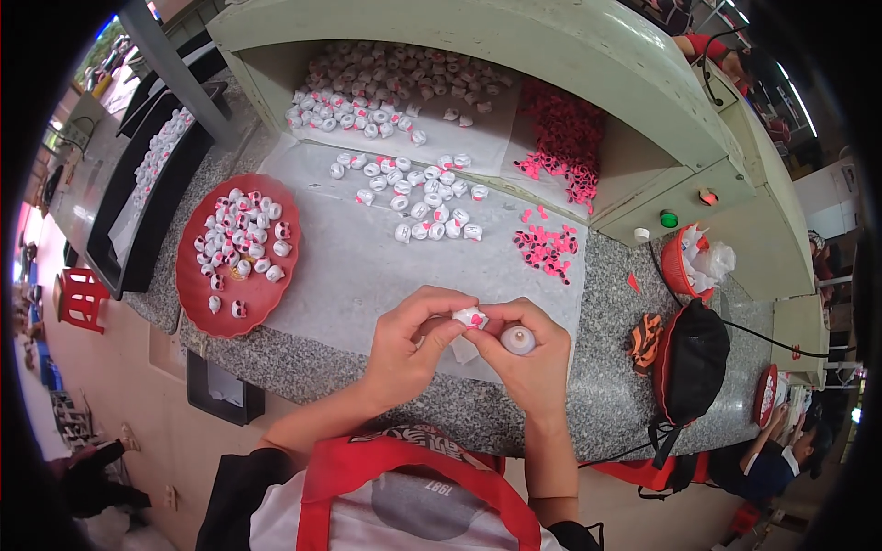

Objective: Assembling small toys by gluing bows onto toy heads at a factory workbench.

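Above the near edge of the paper-covered bench, my left hand pinches a small rounded white piece with a pink part on it. My right hand has its fingertips at the same piece. A small translucent bottle, its tip pointing up, is also gripped in my right hand. Beyond my hands lie several loose white ring-like pieces, some with pink marks. To their right is a scattered pile of small pink-and-black parts. A red scalloped tray on the left holds white pieces with pink-and-black parts on them.
A pale green metal cabinet arches over more white pieces and a pink heap. At the right are a red basket, a black pouch and a cable. Black trays stand far left; another person sits far right.
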The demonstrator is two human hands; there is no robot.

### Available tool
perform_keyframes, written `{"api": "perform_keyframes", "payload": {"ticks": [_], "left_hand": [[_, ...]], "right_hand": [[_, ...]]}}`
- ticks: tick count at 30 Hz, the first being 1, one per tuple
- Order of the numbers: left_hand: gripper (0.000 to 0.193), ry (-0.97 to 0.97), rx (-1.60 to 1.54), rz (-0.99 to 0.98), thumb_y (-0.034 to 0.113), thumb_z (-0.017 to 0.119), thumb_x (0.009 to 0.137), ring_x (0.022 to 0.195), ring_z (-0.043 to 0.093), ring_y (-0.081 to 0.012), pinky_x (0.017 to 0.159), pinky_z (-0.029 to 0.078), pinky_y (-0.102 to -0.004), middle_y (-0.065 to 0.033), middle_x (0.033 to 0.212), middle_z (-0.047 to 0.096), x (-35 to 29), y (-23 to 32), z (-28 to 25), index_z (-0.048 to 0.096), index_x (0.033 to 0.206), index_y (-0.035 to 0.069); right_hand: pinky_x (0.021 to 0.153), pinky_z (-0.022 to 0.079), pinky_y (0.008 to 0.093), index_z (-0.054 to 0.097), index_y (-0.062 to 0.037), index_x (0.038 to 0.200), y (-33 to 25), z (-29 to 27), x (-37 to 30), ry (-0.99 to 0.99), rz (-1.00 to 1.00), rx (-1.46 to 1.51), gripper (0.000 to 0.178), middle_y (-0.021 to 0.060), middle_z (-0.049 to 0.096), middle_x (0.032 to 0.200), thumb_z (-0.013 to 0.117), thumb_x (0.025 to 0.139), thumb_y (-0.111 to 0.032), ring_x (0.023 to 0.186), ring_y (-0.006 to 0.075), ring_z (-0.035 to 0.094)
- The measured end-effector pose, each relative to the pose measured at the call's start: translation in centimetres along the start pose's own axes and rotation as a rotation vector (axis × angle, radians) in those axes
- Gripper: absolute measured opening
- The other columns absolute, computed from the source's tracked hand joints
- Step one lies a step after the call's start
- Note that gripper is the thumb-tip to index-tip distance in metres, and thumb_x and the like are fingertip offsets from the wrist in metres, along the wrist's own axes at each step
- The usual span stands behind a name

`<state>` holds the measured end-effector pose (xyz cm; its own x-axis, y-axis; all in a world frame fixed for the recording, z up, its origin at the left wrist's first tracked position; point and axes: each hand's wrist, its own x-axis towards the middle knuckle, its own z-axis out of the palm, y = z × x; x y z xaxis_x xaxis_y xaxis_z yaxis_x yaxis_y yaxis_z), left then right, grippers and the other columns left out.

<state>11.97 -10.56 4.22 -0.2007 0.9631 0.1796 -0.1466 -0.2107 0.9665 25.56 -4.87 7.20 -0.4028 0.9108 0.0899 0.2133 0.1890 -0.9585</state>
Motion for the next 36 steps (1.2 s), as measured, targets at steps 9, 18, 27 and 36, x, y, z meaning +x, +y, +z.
{"api": "perform_keyframes", "payload": {"ticks": [9, 18, 27, 36], "left_hand": [[0.022, 0.077, -0.236, -0.219, -0.002, 0.051, 0.082, 0.094, 0.055, -0.0187, 0.083, 0.044, -0.0295, -0.0142, 0.103, 0.056, 0.3, 0.8, -0.5, 0.052, 0.104, -0.005], [0.023, 0.115, -0.268, -0.143, -0.004, 0.052, 0.081, 0.092, 0.055, -0.0149, 0.079, 0.044, -0.0251, -0.0101, 0.100, 0.057, 0.2, -0.5, -0.9, 0.055, 0.104, -0.004], [0.029, 0.170, -0.478, -0.403, -0.002, 0.054, 0.080, 0.082, 0.057, -0.0126, 0.074, 0.047, -0.0235, -0.0094, 0.087, 0.060, 0.9, -1.6, -1.2, 0.051, 0.109, -0.002], [0.024, -0.144, -0.231, -0.154, -0.005, 0.057, 0.077, 0.079, 0.060, -0.0151, 0.070, 0.049, -0.0255, -0.0123, 0.088, 0.060, -0.2, 0.6, -1.1, 0.053, 0.101, -0.004]], "right_hand": [[0.055, 0.037, 0.0162, 0.061, -0.0010, 0.083, 0.0, 1.5, 0.3, 0.005, 0.120, 0.154, 0.018, -0.0015, 0.054, 0.069, 0.067, 0.066, 0.004, 0.064, 0.0029, 0.047], [0.055, 0.037, 0.0160, 0.061, -0.0010, 0.083, 0.6, 2.2, 0.5, 0.025, 0.120, 0.189, 0.017, -0.0016, 0.054, 0.069, 0.065, 0.068, 0.004, 0.063, 0.0028, 0.047], [0.058, 0.043, 0.0192, 0.060, 0.0002, 0.082, 2.1, 2.1, 0.5, 0.077, -0.114, 0.081, 0.019, 0.0082, 0.058, 0.081, 0.067, 0.065, 0.005, 0.066, 0.0083, 0.055], [0.054, 0.046, 0.0216, 0.063, -0.0008, 0.084, 2.7, 0.3, -0.5, -0.071, -0.103, 0.427, 0.018, 0.0098, 0.060, 0.085, 0.067, 0.067, 0.003, 0.067, 0.0117, 0.056]]}}
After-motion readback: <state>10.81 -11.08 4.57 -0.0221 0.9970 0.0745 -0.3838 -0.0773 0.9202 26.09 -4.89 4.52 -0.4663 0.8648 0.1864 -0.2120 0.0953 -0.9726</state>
